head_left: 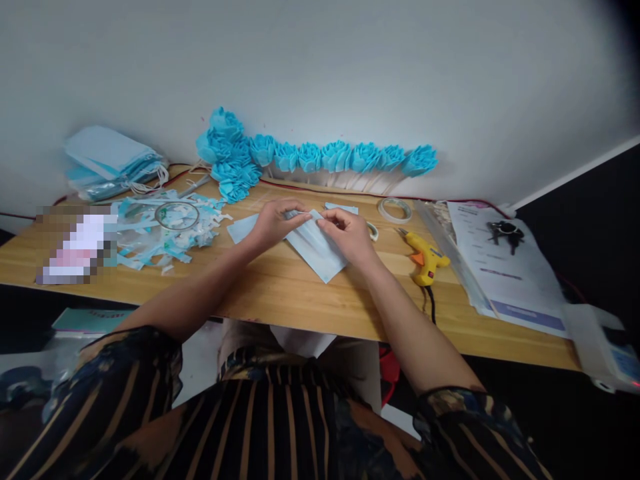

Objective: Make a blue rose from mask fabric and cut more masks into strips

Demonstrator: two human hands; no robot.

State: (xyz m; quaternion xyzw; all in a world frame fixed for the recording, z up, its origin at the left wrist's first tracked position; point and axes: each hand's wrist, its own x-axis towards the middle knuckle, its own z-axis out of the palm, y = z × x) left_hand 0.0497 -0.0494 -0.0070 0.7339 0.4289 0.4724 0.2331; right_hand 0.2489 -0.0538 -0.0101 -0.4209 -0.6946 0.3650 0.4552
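Note:
In the head view, a thin light blue fabric sheet (319, 250) hangs between my hands over the middle of the table. My left hand (274, 221) pinches its upper left edge between thumb and fingers. Close beside it, my right hand (349, 232) pinches the top edge on the right. The sheet's lower corner points toward the table's front edge. Another light blue piece (242, 230) lies under my left wrist, and a further blue piece (342, 209) shows just behind my right hand. The fingertips partly cover the held edge.
Blue fabric flowers (336, 156) on sticks line the wall. Face masks (113, 157) are stacked at left, near fabric scraps (203, 223). Right of my hands are a tape roll (381, 215), a yellow glue gun (425, 259) and papers (500, 280) with keys (506, 233) on them.

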